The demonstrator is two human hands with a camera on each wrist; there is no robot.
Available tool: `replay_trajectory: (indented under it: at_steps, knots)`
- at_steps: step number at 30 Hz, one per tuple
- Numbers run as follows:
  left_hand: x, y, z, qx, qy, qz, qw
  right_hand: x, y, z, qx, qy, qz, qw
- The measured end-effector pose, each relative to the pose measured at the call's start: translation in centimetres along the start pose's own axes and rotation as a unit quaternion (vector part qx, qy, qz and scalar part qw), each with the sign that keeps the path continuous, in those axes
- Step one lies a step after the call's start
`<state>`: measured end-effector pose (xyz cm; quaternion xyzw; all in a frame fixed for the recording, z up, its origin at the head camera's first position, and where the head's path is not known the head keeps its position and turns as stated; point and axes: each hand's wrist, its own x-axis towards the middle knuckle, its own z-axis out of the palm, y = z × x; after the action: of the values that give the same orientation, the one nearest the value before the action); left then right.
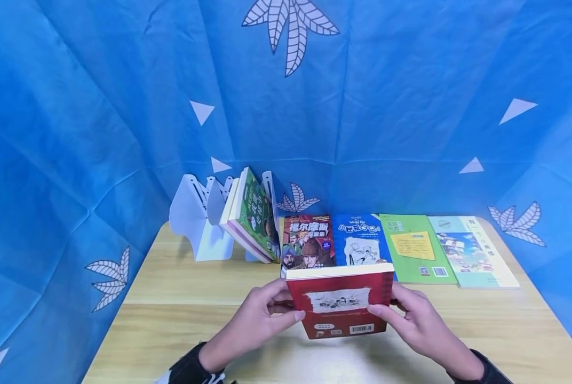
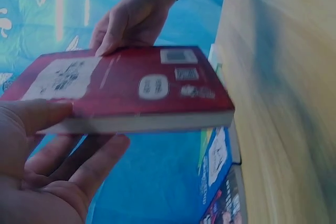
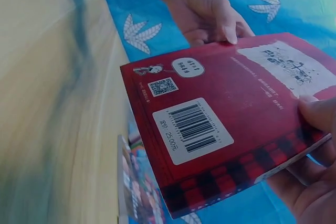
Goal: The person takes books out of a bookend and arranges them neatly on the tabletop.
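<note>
Red book (image 1: 341,301) was held up off the wooden table (image 1: 180,320), back cover with barcode facing the person, between both hands. Left hand (image 1: 259,320) pinched its left edge, thumb on cover, fingers underneath. Right hand (image 1: 418,320) gripped the right edge the same way. Just beyond the hands lay four flat books (image 1: 396,248) in a row. Past the left hand, white rack (image 1: 197,216) held leaning green book (image 1: 254,213).
</note>
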<state>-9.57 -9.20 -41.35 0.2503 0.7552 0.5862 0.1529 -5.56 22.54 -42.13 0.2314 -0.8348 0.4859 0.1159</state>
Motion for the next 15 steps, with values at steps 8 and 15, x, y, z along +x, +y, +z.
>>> replay_trajectory:
  at_steps: [8,15]
  knots:
    - [0.6,0.1,-1.4,-0.031,0.071,-0.040,0.9962,-0.8,0.7,-2.5,-0.012,0.027,0.033,0.999]
    - [1.0,-1.1,-3.6,0.008,0.226,-0.067,0.9718,-2.1,1.8,-5.4,-0.058,0.057,0.127,0.989]
